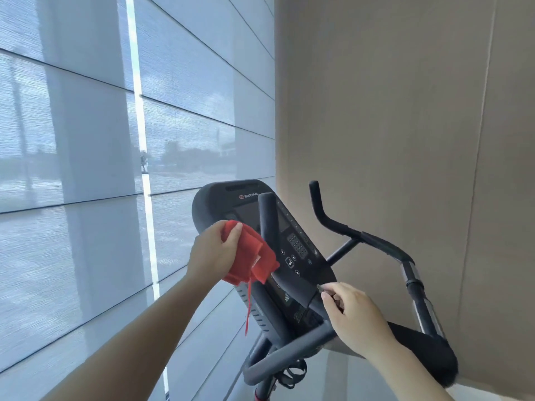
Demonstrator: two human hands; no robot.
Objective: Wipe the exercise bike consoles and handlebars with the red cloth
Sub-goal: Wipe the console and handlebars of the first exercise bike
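While my left hand [212, 251] is up in front of the window blind [86, 140], its fingers and thumb are curled round the bunched red cloth [250, 256] and grip it firmly. Cloth position: just right of those fingers, lying over the left face of the console [298, 247]; whether it presses on the panel I cannot tell. One loose red strand hangs straight down below the left fingers. The handlebar upright [267, 218] rises just right of the cloth, in front of the console screen. My right hand [359, 316] sits lower, at the console's bottom edge. Its thumb and forefinger pinch a small dark piece [320, 287], item not identifiable; the remaining fingers are curled. The right handlebar [376, 241] curves beyond the right fingers, apart from them, against the beige wall [405, 111].
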